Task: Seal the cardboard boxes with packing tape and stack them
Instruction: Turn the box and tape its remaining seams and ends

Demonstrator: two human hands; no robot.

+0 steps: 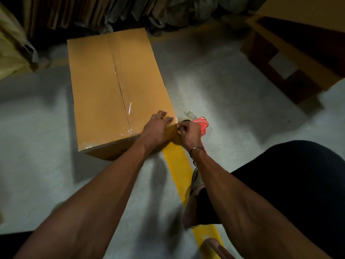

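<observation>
Here, a closed cardboard box (119,90) sits on the grey floor (214,86), clear tape (128,109) running along its centre seam. The left hand (155,128) lies flat, fingers together, pressing the box's near right corner. The right hand (189,134) grips a red tape dispenser (202,125) just beside that corner, thumb and fingers curled round it. A yellow floor line (179,171) runs beneath the forearms. An open box (291,53) stands at upper right.

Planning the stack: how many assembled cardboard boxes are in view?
2: a closed, taped box on the floor under both hands, and an open box at upper right. Others may be hidden out of frame.
</observation>
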